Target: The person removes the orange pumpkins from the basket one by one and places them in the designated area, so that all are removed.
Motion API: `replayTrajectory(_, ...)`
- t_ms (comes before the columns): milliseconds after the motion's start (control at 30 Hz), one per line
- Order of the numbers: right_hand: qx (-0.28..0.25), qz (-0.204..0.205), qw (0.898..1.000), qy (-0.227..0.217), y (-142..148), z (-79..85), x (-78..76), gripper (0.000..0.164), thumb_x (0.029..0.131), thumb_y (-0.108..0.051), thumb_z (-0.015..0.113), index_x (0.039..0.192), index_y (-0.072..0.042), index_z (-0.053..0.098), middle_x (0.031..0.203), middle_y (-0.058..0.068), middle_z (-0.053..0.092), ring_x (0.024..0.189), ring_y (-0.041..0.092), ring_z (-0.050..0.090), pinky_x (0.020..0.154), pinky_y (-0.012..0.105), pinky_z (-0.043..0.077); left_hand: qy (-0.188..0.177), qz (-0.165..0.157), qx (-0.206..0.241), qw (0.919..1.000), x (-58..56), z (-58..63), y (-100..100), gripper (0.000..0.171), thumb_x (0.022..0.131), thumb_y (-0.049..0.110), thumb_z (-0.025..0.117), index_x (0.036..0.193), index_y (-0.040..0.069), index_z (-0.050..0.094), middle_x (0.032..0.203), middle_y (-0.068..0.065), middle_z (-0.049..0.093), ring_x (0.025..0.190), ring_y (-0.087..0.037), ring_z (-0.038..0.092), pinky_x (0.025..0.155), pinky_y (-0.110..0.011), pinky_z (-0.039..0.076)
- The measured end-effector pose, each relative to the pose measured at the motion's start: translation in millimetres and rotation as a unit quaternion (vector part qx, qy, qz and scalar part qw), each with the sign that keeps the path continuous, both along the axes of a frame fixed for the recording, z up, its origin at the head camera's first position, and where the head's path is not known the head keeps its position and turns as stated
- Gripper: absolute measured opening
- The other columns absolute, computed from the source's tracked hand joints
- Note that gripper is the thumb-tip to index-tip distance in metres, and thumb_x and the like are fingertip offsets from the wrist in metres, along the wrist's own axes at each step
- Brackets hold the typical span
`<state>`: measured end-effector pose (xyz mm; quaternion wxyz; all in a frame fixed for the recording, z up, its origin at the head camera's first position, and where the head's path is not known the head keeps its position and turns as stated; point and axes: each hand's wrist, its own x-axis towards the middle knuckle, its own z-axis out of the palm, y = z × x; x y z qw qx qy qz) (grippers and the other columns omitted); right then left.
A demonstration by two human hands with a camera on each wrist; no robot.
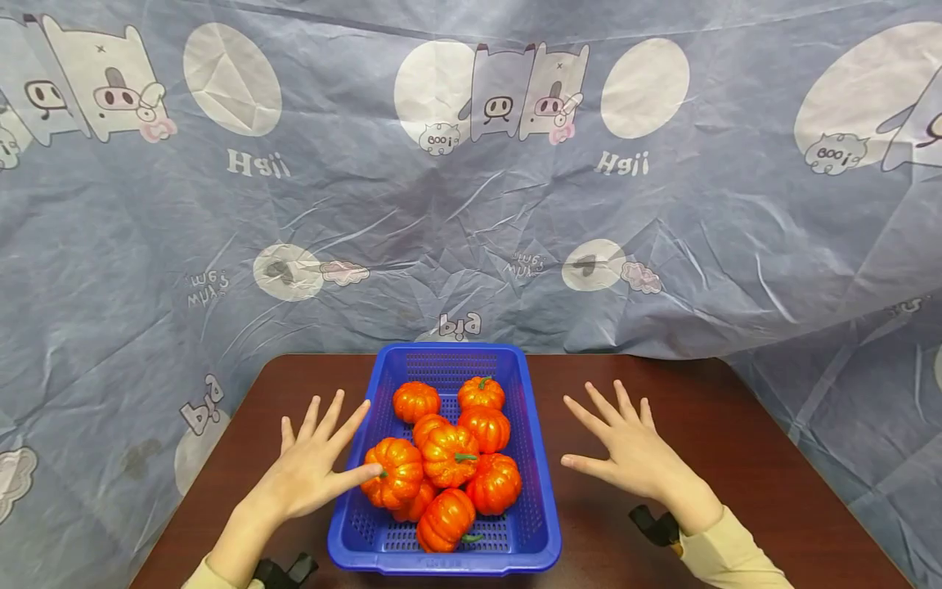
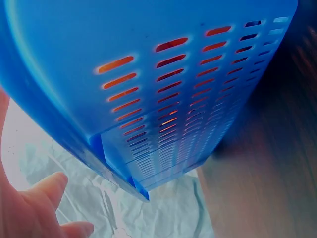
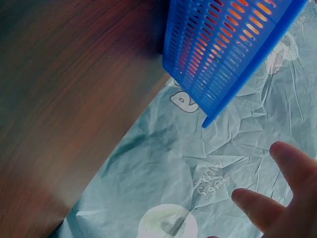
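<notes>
A blue slotted plastic basket point(image 1: 545, 507) holds several shiny orange toy pumpkins point(image 1: 450, 451), some with green stems. My left hand point(image 1: 309, 470) is spread at the basket's left side, its thumb overlapping the rim and a pumpkin point(image 1: 396, 473) in the head view. To the right of the basket, my right hand point(image 1: 629, 446) is spread too, fingers apart, with nothing in it. In the left wrist view the basket's side wall point(image 2: 148, 29) fills much of the picture, with left fingers point(image 2: 49, 188) below its rim. The right wrist view has right fingers point(image 3: 260, 206) apart from the basket point(image 3: 237, 64).
The basket stands on a dark brown wooden table point(image 1: 706, 409). Behind the table hangs a wrinkled grey-blue cloth point(image 1: 471, 213) printed with cartoon pigs and pale circles. A black strap point(image 1: 655, 525) is on the right wrist, and another strap point(image 1: 283, 573) is on the left.
</notes>
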<state>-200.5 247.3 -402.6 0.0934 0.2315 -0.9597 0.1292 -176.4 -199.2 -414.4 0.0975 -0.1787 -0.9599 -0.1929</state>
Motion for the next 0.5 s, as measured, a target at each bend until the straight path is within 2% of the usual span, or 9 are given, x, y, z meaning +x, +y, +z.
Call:
replayTrajectory(133,-0.004,0.003,1.000,0.000,-2.7,1.8,-0.2,0.080,0.079,-0.068,0.055,0.146,-0.032,0.032,0.152,0.014,0.023,0.137,0.046,0.000,0.100,0.069,0.003,0.002,-0.001,0.008,1.0000,0.3,-0.8,-1.0,0.079,0.082,0.063,0.056,0.148,0.032,0.026,0.154,-0.017,0.014,0.136,-0.049,0.003,0.094,-0.074,-0.002)
replayTrajectory(300,-0.010,0.009,1.000,0.001,-8.3,5.0,-1.1,0.082,0.078,-0.069,0.055,0.147,-0.034,0.029,0.153,0.011,0.022,0.139,0.042,0.001,0.102,0.067,0.006,-0.003,-0.001,0.026,0.9997,1.9,-2.6,-4.3,0.079,0.082,0.061,0.057,0.149,0.037,0.022,0.155,-0.014,0.012,0.137,-0.047,0.002,0.094,-0.075,0.005)
replayTrajectory(500,-0.027,0.031,0.999,0.017,-18.1,9.2,-2.6,0.082,0.078,-0.067,0.058,0.147,-0.032,0.030,0.152,0.010,0.023,0.140,0.038,0.004,0.102,0.065,0.011,-0.018,-0.009,0.078,0.9967,8.1,-7.7,-8.4,0.075,0.086,0.052,0.058,0.149,0.038,0.020,0.155,-0.011,0.010,0.139,-0.042,0.003,0.097,-0.072,0.010)
